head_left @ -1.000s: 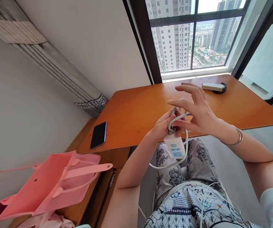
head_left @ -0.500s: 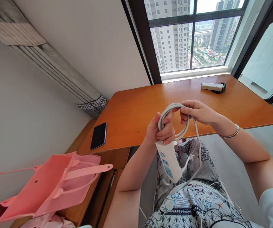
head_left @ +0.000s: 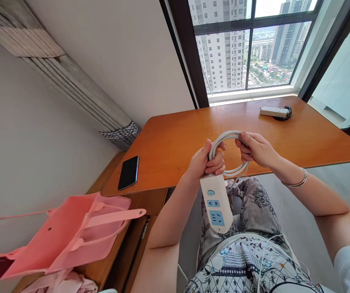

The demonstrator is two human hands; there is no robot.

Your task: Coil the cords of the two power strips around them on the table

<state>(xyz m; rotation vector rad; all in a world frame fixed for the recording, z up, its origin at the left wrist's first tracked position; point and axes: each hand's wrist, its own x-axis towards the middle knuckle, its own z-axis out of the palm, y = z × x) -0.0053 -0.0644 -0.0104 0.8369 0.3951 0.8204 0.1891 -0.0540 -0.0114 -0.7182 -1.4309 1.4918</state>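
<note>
A white power strip [head_left: 216, 203] with blue sockets hangs below my left hand [head_left: 208, 160], its socket face turned toward me. The fingers of that hand are wrapped round the coiled pale grey cord [head_left: 226, 135] just above the strip. My right hand [head_left: 257, 149] grips the opposite side of the same coil, so the loops stretch between both hands over the table's front edge. Where the plug end lies, I cannot make out; it is hidden behind the strip or my hand.
On the wooden table [head_left: 175, 142] lie a black phone [head_left: 128, 173] at the left and a white adapter-like block [head_left: 274, 111] with a black cord at the far right. A pink bag [head_left: 68, 232] sits at lower left, beside a wooden drawer unit [head_left: 150, 203]. The window is behind.
The power strip has turned so its sockets face me. My right hand has moved slightly right and now grips the coil's side; the loose hanging length of cord is no longer visible in front.
</note>
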